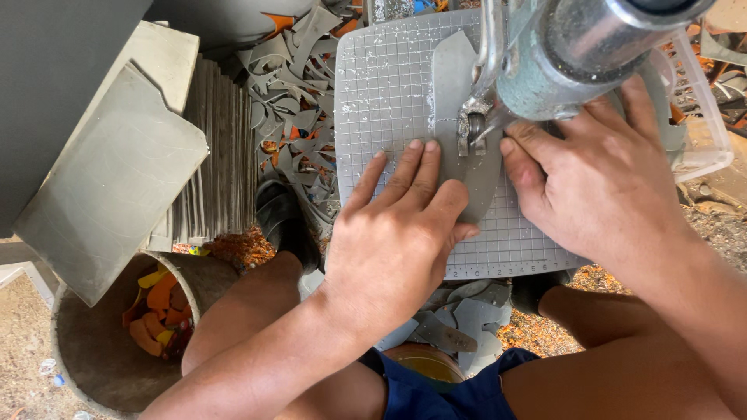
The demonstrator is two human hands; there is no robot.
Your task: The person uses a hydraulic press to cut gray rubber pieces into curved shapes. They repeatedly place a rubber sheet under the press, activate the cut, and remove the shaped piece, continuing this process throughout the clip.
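A grey curved sheet piece point(455, 85) lies flat on a gridded grey machine table point(381, 85). My left hand point(401, 225) presses on its near left part with the fingers spread flat. My right hand point(599, 179) rests on its right side, the thumb next to the blade or needle foot point(472, 128). A grey metal machine head point(560, 54) hangs over the piece and hides its right part.
A stack of grey sheets point(214, 155) and a larger grey board point(109, 179) stand at the left. Grey offcuts point(292, 78) are piled behind the table and more offcuts point(459, 319) lie under it. A round bin point(101, 342) holds orange scraps. A clear plastic box point(700, 117) sits at the right.
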